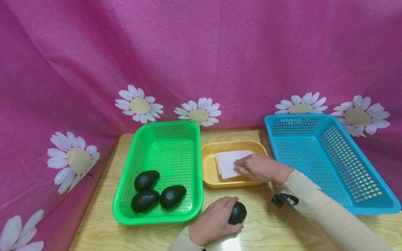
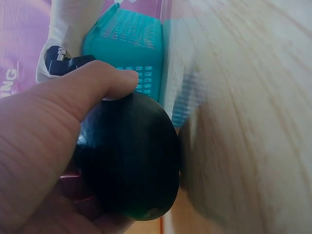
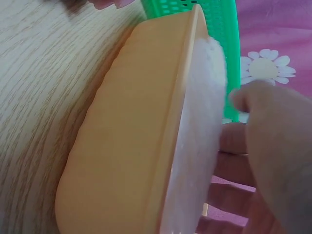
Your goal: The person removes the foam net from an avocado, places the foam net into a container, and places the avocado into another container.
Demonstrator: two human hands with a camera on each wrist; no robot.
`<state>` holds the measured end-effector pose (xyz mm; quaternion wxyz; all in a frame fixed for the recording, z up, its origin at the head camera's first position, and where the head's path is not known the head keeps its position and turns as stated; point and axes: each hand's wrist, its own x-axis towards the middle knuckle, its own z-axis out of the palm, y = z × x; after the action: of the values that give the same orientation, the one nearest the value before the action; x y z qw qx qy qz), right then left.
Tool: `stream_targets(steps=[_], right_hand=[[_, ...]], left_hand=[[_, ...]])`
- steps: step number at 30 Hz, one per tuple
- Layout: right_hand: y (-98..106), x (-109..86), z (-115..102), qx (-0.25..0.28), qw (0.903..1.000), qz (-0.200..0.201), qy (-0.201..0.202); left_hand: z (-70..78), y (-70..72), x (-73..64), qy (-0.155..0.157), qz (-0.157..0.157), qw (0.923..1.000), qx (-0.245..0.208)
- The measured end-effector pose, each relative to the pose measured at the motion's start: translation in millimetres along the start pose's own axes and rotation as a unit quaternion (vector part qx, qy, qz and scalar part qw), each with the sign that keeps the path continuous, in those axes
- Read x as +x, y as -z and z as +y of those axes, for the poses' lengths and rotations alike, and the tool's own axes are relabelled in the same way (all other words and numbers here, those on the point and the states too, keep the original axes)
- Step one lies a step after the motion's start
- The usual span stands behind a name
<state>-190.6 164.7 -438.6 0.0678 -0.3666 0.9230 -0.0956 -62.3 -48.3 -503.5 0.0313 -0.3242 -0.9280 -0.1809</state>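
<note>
My left hand point(image 1: 215, 221) grips a dark avocado point(image 1: 237, 213) at the front of the table, thumb on one side and fingers round the other. In the left wrist view the avocado point(image 2: 134, 156) shows smooth and near black, low over the wood. My right hand point(image 1: 259, 166) reaches over the yellow basin point(image 1: 208, 174), fingertips at the white foam netting point(image 1: 226, 162) that lies flat in it. The right wrist view shows the right hand's thumb point(image 3: 241, 100) lifted apart from the netting, while the fingers bend against it, their tips partly hidden.
At left stands a green basket point(image 1: 201, 167) with several avocados point(image 1: 172, 197) at its near end. A blue basket point(image 1: 301, 153) stands at right, beyond the yellow basin. Behind the table hangs a pink cloth point(image 1: 201, 52) with daisies.
</note>
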Motion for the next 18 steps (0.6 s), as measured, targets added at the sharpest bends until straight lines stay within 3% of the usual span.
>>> stream_targets(steps=[8, 12, 18], right_hand=[[-2.5, 1.6, 0.8, -0.047, 0.9968, 0.042, 0.049], [-1.9, 1.4, 0.1, -0.064, 0.9959, 0.044, 0.048], [-0.9, 1.9, -0.9, -0.076, 0.9953, 0.041, 0.043]], left_hand=[[0.8, 0.1, -0.7, 0.004, -0.004, 1.0000, -0.003], [1.1, -0.5, -0.7, 0.006, -0.007, 1.0000, -0.003], [0.4, -1.1, -0.2, -0.012, 0.015, 0.9997, 0.014]])
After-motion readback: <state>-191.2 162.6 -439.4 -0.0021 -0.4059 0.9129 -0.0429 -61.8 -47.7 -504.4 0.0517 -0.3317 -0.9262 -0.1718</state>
